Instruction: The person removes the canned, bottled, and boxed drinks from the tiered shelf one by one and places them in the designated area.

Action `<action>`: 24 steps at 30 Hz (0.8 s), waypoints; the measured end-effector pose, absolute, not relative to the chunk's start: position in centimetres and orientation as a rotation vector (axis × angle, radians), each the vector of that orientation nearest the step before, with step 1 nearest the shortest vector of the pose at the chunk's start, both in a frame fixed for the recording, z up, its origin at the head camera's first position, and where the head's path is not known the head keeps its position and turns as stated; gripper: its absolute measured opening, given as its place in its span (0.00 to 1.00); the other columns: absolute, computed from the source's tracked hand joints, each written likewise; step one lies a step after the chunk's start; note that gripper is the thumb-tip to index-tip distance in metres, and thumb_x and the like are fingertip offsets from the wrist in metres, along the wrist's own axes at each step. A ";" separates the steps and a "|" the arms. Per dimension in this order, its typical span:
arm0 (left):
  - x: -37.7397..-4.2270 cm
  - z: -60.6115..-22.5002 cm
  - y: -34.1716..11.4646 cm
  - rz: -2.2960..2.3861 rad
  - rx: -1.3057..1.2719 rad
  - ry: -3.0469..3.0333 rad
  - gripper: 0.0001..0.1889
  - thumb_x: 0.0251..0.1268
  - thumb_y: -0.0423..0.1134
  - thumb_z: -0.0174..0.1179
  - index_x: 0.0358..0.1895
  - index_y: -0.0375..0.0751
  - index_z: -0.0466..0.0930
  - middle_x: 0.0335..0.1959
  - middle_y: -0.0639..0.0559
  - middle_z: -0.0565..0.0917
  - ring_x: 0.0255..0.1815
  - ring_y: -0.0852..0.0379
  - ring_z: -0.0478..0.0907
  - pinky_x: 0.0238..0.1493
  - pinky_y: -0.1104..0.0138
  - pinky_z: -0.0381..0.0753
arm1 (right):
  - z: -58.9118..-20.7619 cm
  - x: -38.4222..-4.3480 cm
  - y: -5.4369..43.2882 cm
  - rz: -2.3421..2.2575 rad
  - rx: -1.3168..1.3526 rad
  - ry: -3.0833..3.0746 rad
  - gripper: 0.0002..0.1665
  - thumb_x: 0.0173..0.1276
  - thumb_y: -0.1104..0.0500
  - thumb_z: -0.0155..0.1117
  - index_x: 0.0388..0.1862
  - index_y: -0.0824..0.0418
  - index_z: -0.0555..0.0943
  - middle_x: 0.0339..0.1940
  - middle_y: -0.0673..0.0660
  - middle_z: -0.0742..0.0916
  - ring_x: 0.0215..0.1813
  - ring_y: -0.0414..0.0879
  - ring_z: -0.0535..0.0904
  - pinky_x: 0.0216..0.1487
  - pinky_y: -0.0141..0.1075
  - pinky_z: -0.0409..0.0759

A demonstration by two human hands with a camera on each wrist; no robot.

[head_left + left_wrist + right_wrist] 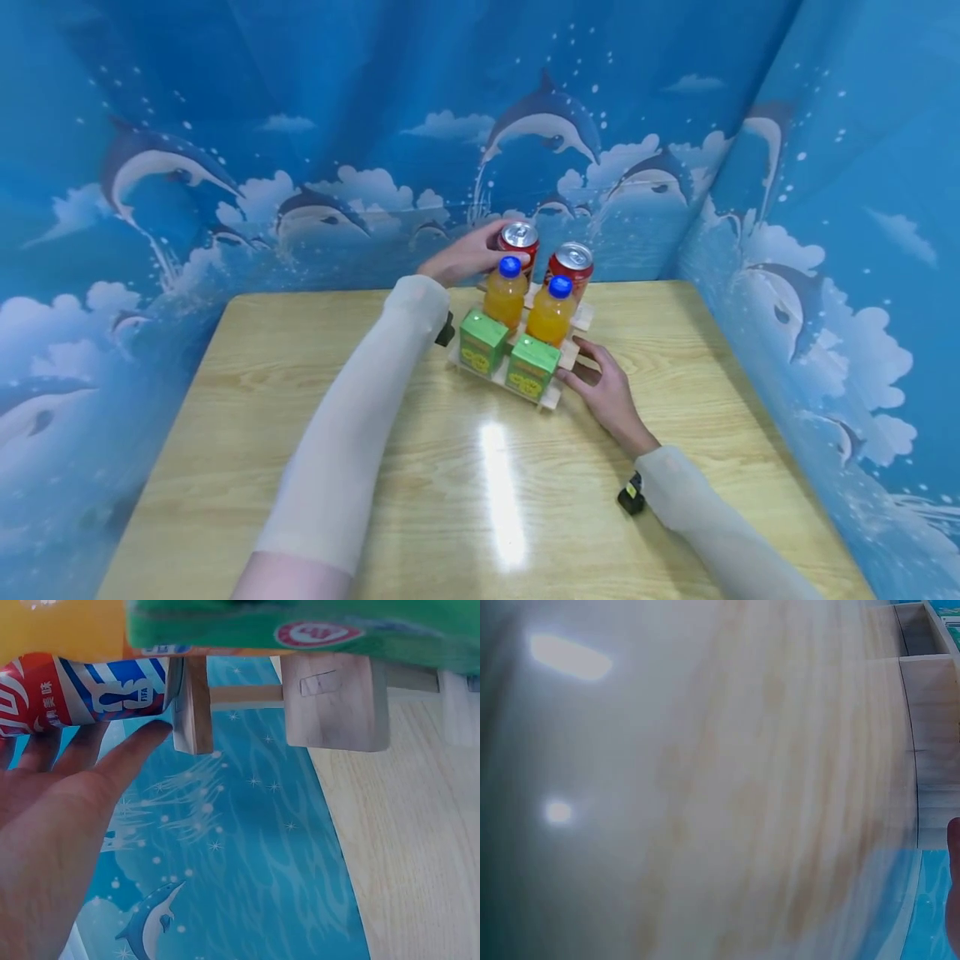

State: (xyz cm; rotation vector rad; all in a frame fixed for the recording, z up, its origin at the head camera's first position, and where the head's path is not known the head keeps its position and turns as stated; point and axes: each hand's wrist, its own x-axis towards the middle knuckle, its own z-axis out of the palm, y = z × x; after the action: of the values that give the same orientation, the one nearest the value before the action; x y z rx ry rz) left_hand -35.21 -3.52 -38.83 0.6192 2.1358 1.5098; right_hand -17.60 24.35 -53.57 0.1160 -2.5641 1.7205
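Note:
A stepped wooden rack [549,395] holds the drinks in rows, two to a step. On the back step are a red soda can [520,237] on the left and another red can [573,257] on the right. My left hand [467,255] grips the left can [112,690] from its outer side, fingers behind it. Two orange juice bottles [550,320] with blue caps fill the middle step, and two green juice boxes [532,363] the front one. With thumb and fingers, my right hand [611,392] holds the rack's right side, around the middle step's end.
The rack stands toward the back of a light wood-grain table [300,375]. Behind and beside the table hangs a blue curtain [360,117] printed with dolphins. A bright light reflection lies on the tabletop in front of the rack.

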 end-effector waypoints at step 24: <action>-36.2 -38.6 -3.5 1.409 0.657 2.283 0.40 0.71 0.59 0.73 0.81 0.56 0.67 0.74 0.50 0.78 0.73 0.48 0.76 0.75 0.49 0.79 | -53.7 -17.8 24.5 1.677 0.123 -2.572 0.43 0.75 0.51 0.77 0.82 0.61 0.71 0.80 0.62 0.76 0.72 0.65 0.82 0.72 0.54 0.83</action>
State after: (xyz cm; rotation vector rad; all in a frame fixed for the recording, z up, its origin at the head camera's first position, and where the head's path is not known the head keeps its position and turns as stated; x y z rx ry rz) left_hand -36.16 -3.52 -38.56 0.6570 2.2825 1.4086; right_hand -17.76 24.51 -53.75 0.1233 -2.5723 1.6774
